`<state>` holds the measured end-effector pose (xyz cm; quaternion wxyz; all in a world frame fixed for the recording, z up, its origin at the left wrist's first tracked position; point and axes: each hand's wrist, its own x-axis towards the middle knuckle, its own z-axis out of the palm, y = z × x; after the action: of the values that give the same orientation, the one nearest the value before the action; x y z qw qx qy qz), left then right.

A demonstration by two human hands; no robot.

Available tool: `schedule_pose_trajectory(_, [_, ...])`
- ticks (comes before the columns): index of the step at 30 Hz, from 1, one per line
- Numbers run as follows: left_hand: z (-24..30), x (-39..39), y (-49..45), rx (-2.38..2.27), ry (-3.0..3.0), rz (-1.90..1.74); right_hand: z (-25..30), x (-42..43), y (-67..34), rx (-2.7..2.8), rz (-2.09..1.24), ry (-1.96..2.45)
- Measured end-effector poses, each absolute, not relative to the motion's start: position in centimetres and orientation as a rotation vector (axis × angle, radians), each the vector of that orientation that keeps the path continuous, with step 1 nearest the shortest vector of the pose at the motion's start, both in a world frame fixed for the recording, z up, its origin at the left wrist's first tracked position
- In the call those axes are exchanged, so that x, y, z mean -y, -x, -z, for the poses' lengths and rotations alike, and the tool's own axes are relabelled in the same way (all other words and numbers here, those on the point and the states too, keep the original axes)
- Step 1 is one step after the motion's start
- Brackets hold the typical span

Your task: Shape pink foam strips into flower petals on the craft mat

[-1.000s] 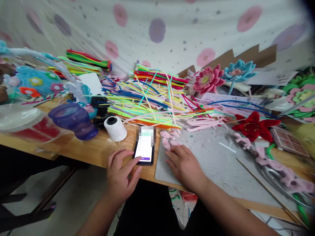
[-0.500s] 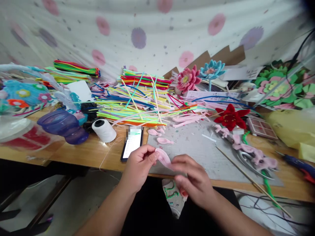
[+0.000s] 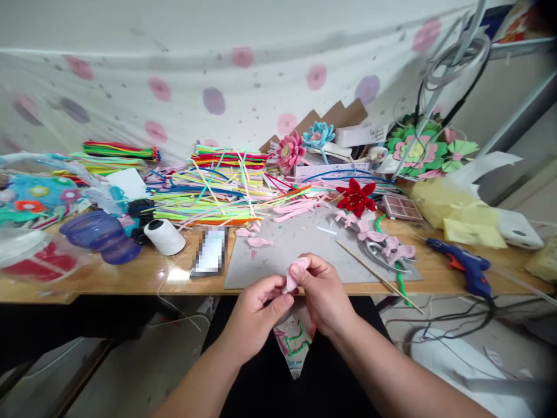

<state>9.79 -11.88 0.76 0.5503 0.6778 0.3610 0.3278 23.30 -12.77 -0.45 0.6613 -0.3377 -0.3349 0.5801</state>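
Kinda midway, I'd say. A row of pink blossoms (image 3: 394,249) is already made up on the right of the gray mat (image 3: 278,264), and a few loose pink petals (image 3: 260,241) at its left are probably waiting to be added. The pink piece (image 3: 296,270) being worked is up between both hands, near the mat's front edge. Right hand (image 3: 327,293) pinches its top, thumb over fingers; left hand (image 3: 255,313), curled nearly closed, nips the lower end.
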Motion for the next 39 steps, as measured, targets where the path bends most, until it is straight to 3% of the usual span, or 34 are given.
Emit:
schedule_pose_trajectory(8, [-0.7, 14.7, -11.1, -0.841, -1.832, -0.787, 0.7, 15.8, -26.1, 1.128, -1.224, 0.927])
schedule_pose_trajectory(16, [-1.6, 14.4, -10.3, -0.674, -2.172, -0.647, -0.4, 17.1, -27.7, 1.624, -0.931, 1.208])
schedule_pose_trajectory(24, [-0.8, 14.0, -9.8, -0.813, -1.936, -0.693, 1.1, 15.9, -26.9, 1.296, -1.404, 0.943])
schedule_pose_trajectory(39, [1.7, 14.5, -9.5, -0.880, -1.696, -0.885, 1.7, 15.3, -26.4, 1.184, -1.317, 0.979])
